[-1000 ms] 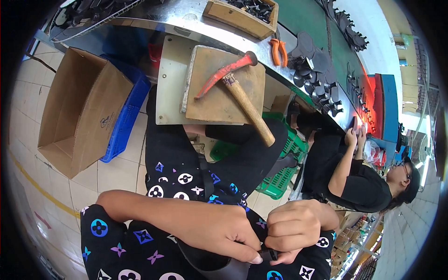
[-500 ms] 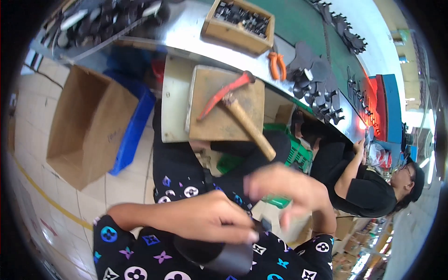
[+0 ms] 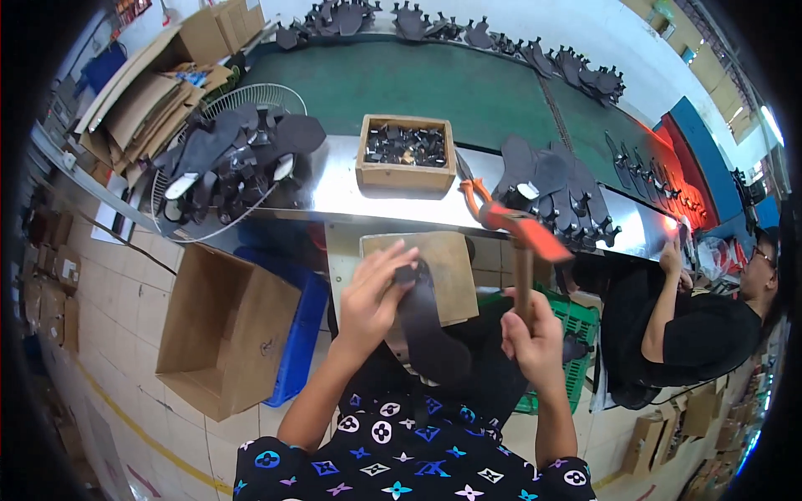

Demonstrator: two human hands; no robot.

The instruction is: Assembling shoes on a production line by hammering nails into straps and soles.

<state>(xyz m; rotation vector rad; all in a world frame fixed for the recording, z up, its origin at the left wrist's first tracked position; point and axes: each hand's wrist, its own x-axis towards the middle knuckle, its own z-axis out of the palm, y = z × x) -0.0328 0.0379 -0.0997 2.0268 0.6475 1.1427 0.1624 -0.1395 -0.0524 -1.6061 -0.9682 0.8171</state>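
My left hand [image 3: 370, 294] grips one end of a black insole-shaped shoe sole [image 3: 436, 341], its fingers and thumb around a small dark fitting there. The sole lies tilted over the near part of a worn wooden board [image 3: 455, 284], its wide end hanging toward my lap. Closed around the wooden handle, my right hand [image 3: 537, 338] holds a hammer [image 3: 524, 280] upright beside the board. Its red head [image 3: 535, 232] is raised, apart from the sole. The fitting under my left fingers is partly hidden.
A wooden box of small metal parts [image 3: 361, 177] and orange-handled pliers [image 3: 470, 199] stand on the bench edge. Dark soles [image 3: 551, 179] lie right; a wire basket [image 3: 288, 98] of them is left. An open carton [image 3: 209, 334] stands below left. A co-worker [image 3: 702, 334] sits at right.
The hammer, lying on the board before, is now lifted in my right hand. My left hand has brought the black sole up from my lap to the board. The view has turned.
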